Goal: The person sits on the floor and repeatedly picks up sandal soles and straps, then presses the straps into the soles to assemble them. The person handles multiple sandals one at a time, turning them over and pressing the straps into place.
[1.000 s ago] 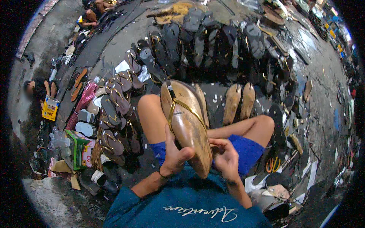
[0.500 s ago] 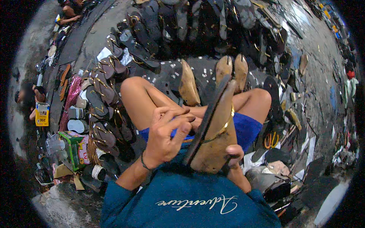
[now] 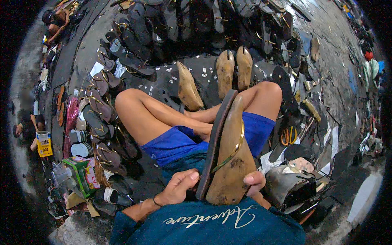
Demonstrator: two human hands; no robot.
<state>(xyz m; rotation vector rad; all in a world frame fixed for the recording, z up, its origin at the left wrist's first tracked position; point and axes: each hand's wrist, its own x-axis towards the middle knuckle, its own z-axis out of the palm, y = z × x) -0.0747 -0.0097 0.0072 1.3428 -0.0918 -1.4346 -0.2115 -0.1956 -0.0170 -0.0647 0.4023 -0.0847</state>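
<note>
A wooden shoe last (image 3: 230, 179) stands tilted in front of my shirt, toe end pointing away. Against its left side sits a dark sandal sole (image 3: 215, 151), and a thin gold strap (image 3: 232, 155) crosses the last. My right hand (image 3: 255, 183) grips the heel end of the last from the right, its thumb on the wood. Just left of the sole's heel, my left hand (image 3: 178, 188) is closed with the thumb over curled fingers; whether it holds something small is hidden. Beyond my crossed legs are three more lasts, including a single one (image 3: 189, 87) on the left.
Rows of dark sandals (image 3: 169, 24) curve around the far side, and more sandals (image 3: 100, 104) lie on the left. A green box (image 3: 83, 175) stands near left. Orange-handled scissors (image 3: 288, 136) and a grey bag (image 3: 286, 185) lie on the right. Another person (image 3: 57, 26) sits far left.
My left hand has come down and nearer to me, from raised with spread fingers to closed beside the sole's heel. The last and sandal have moved slightly nearer and stand more upright.
</note>
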